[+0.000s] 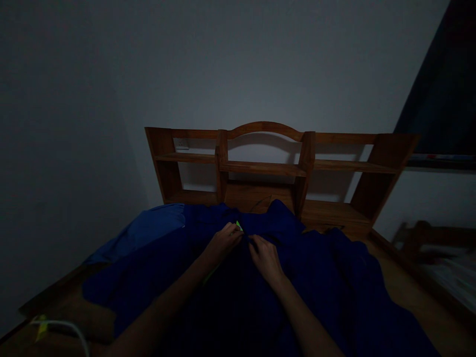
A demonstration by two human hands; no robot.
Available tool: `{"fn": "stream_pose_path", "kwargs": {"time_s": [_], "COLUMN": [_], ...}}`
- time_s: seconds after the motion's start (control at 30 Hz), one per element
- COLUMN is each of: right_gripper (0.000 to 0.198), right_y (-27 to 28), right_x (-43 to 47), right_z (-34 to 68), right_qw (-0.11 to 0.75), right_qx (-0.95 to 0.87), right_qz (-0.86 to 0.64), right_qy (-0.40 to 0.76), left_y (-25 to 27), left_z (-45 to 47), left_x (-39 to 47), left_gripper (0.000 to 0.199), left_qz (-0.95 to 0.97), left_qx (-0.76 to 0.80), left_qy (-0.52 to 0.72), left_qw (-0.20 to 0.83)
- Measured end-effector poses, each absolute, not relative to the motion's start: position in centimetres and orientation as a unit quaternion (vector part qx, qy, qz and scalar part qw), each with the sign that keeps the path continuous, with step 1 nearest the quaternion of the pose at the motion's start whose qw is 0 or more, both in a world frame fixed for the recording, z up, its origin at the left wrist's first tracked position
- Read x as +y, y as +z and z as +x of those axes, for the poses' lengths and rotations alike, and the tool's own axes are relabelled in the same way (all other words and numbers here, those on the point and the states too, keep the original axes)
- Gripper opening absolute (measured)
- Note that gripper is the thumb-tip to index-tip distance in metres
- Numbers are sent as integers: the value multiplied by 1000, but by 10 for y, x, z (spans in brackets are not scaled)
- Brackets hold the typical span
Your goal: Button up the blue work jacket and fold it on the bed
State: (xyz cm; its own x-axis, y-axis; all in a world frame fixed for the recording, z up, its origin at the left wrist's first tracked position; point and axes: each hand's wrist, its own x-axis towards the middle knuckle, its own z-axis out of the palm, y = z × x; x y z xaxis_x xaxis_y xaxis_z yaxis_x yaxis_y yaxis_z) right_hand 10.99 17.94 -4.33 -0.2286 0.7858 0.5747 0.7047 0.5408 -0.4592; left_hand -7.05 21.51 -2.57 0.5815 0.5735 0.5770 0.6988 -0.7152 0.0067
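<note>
A dark blue garment (327,277) with a collar lies spread out in front of me, its surface very dark in the low light. Near its upper middle, my left hand (225,239) pinches the edge of the cloth, where a small bright green piece (239,226) shows by the fingertips. More green peeks out below the left wrist. Just to the right, my right hand (266,255) has its fingers closed on the blue cloth, close to the left fingertips but apart from them. What exactly lies between the fingertips is too dark to make out.
Behind the garment stands a wooden shelf unit (262,168) against the grey wall. Lighter blue cloth (148,228) lies at the left. A white cable (69,325) with a yellow tag curves at lower left. Wooden furniture (442,235) stands at the right.
</note>
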Motion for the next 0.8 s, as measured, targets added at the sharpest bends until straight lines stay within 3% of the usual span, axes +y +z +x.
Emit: {"fn": "stream_pose_path", "kwargs": {"time_s": [0.17, 0.8], "right_gripper": [27, 27], "right_y": [-43, -46], "right_x": [179, 181], "right_z": [110, 109], "right_qw": [395, 411], "right_qx": [-783, -783], "right_qz": [-479, -464], "right_qy": [44, 55], "left_y": [-27, -27], "left_z": [-73, -73], "left_x": [220, 218], "left_gripper": [22, 21], "left_qz": [-882, -848], "left_qx": [-352, -380], "left_qy": [-276, -364], "left_qw": [148, 57]}}
